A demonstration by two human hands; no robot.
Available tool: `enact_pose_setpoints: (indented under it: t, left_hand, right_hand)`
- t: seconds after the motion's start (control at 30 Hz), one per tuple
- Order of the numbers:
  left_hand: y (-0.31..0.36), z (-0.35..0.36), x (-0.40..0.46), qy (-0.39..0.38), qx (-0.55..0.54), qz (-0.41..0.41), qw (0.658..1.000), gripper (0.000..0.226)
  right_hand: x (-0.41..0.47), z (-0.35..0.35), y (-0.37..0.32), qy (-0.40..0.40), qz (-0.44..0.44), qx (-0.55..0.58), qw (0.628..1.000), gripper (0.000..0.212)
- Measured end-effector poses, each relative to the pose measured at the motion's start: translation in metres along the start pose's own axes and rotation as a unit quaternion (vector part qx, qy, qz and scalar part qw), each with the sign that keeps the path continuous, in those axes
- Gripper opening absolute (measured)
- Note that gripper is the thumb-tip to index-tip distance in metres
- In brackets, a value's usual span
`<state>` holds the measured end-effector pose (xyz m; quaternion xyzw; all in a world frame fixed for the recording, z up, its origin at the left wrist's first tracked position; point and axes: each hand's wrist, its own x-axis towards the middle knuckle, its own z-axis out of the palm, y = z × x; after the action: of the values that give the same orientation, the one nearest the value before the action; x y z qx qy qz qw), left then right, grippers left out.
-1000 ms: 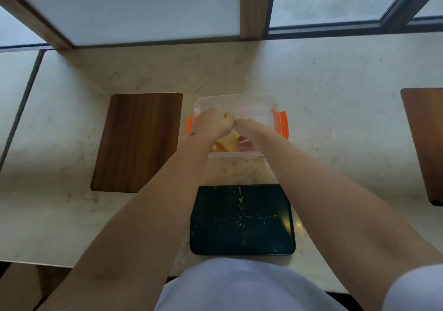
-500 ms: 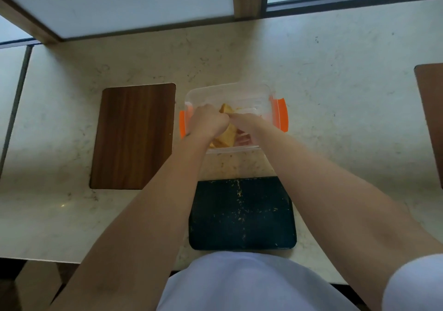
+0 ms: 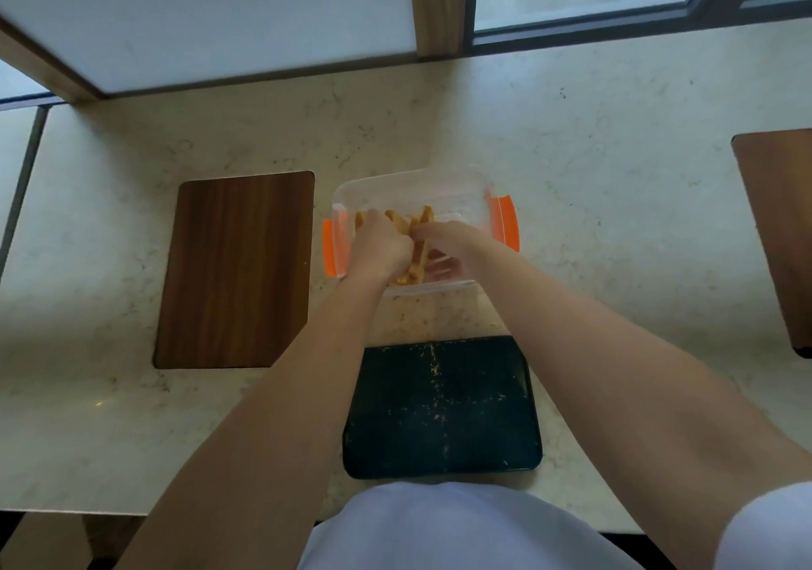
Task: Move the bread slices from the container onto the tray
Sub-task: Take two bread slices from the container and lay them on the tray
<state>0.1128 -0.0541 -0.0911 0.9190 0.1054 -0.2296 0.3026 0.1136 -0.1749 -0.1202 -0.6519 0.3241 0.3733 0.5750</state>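
Observation:
A clear plastic container [image 3: 439, 187] with orange side clips sits on the counter straight ahead. Golden-brown bread slices [image 3: 417, 244] stand on edge inside it. My left hand [image 3: 380, 246] and my right hand [image 3: 448, 242] are both inside the container, fingers closed around the slices from either side. The lower parts of the slices are hidden behind my hands. A black tray [image 3: 441, 407] dusted with crumbs lies nearer to me, between my forearms, with nothing else on it.
A dark wooden board [image 3: 237, 268] lies flat to the left of the container. Another wooden board [image 3: 780, 235] shows at the right edge. Window frames run along the far side of the pale marble counter [image 3: 593, 152].
Both hands stay in the container, closed on the slices. The slices now stand more upright between my hands. The camera has shifted slightly.

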Motion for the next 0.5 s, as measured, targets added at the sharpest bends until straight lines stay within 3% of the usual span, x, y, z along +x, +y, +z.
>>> enact_pose_setpoints:
  t: [0.1, 0.23, 0.3, 0.5]
  left_hand:
    - [-0.003, 0.002, 0.004, 0.042, 0.03, 0.009, 0.999, 0.046]
    - [-0.001, 0.005, 0.003, 0.048, 0.136, 0.046, 0.988, 0.015]
    - [0.0, 0.005, 0.001, 0.031, 0.156, 0.054, 0.986, 0.019]
    - [-0.002, 0.0, -0.003, 0.033, 0.056, 0.075, 0.995, 0.005]
  right_hand:
    - [-0.004, -0.005, 0.0, 0.018, 0.001, 0.007, 1.0, 0.019]
    - [-0.008, -0.008, -0.004, 0.05, -0.014, -0.026, 0.998, 0.017]
    - [-0.012, -0.007, -0.005, 0.05, -0.028, -0.034, 0.998, 0.016]
    - [-0.028, -0.006, -0.008, 0.067, -0.093, -0.075, 0.991, 0.017]
